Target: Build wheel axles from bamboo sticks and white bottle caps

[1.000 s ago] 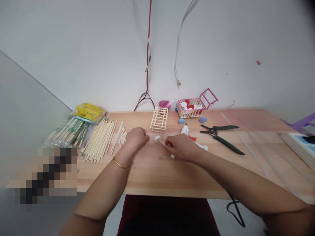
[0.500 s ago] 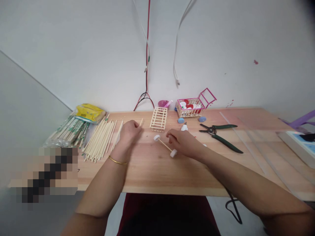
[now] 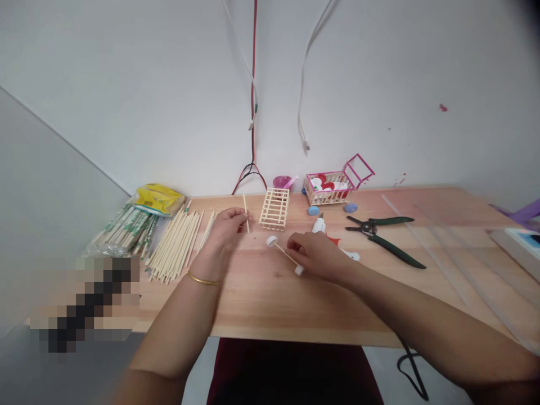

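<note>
My left hand (image 3: pixel 223 226) pinches a short wooden stick (image 3: pixel 246 212) and holds it upright just left of a small ladder-like stick frame (image 3: pixel 274 208). My right hand (image 3: pixel 321 256) rests on the wooden table (image 3: pixel 270 298) with curled fingers touching a thin stick axle (image 3: pixel 286 255) that has a white round cap on each end. A white glue gun (image 3: pixel 319 226) lies partly hidden behind my right hand.
A pile of loose wooden sticks (image 3: pixel 177 242) and wrapped chopstick packs (image 3: pixel 126 230) lie at the left. Green-handled pliers (image 3: pixel 382 236) lie right of centre. A pink stick cart (image 3: pixel 335 185) with caps stands by the wall. Clear rods (image 3: pixel 426 247) lie at the right.
My left hand moved back and up from the table middle, raising the short stick upright near the frame. My right hand let the capped axle down onto the table and slid slightly right.
</note>
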Demonstrator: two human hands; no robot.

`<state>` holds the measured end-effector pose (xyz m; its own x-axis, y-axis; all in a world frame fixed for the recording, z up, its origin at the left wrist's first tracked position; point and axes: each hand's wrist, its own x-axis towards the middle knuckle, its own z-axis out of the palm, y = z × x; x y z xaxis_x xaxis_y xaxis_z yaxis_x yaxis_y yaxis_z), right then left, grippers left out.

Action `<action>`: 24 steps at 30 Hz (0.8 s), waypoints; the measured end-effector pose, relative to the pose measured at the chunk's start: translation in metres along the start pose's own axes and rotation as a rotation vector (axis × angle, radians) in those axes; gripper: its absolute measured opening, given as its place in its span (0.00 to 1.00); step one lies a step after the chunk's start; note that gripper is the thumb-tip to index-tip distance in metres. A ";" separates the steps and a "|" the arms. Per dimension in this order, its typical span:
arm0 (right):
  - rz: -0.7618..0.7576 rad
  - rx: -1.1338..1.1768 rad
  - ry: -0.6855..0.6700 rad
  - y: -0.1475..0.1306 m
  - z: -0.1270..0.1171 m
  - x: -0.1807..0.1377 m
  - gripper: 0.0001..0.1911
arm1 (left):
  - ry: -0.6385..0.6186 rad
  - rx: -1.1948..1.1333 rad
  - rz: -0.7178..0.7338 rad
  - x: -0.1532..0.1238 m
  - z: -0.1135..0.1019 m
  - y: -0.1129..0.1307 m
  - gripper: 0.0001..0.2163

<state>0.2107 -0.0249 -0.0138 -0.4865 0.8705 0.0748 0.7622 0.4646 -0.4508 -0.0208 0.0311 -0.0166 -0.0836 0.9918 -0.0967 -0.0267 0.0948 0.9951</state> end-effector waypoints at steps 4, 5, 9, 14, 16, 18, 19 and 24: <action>0.056 0.000 -0.007 -0.004 0.002 0.000 0.10 | -0.083 -0.069 0.022 -0.007 0.006 0.004 0.11; 0.074 -0.001 -0.007 -0.004 0.002 0.000 0.10 | -0.095 -0.073 0.030 -0.008 0.007 0.005 0.11; 0.075 -0.019 0.011 -0.006 0.002 0.001 0.10 | -0.123 -0.080 0.044 -0.012 0.009 0.006 0.11; 0.030 0.007 0.060 -0.006 -0.001 0.001 0.12 | -0.170 -0.144 0.029 -0.012 0.009 0.006 0.13; 0.017 0.043 0.073 -0.006 -0.003 0.001 0.13 | -0.232 -0.177 0.005 -0.012 0.009 0.006 0.14; 0.011 0.077 0.084 -0.005 -0.004 0.002 0.13 | -0.300 -0.201 -0.015 -0.014 0.010 0.006 0.15; 0.009 0.097 0.091 -0.005 -0.005 0.002 0.13 | -0.332 -0.210 -0.020 -0.016 0.011 0.006 0.15; -0.048 0.289 0.178 -0.005 -0.008 0.003 0.11 | -0.472 -0.250 -0.007 -0.025 0.017 0.006 0.13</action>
<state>0.2093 -0.0233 -0.0043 -0.4169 0.8754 0.2448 0.5755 0.4627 -0.6743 -0.0020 0.0083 -0.0075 0.3728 0.9275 -0.0272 -0.2666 0.1352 0.9543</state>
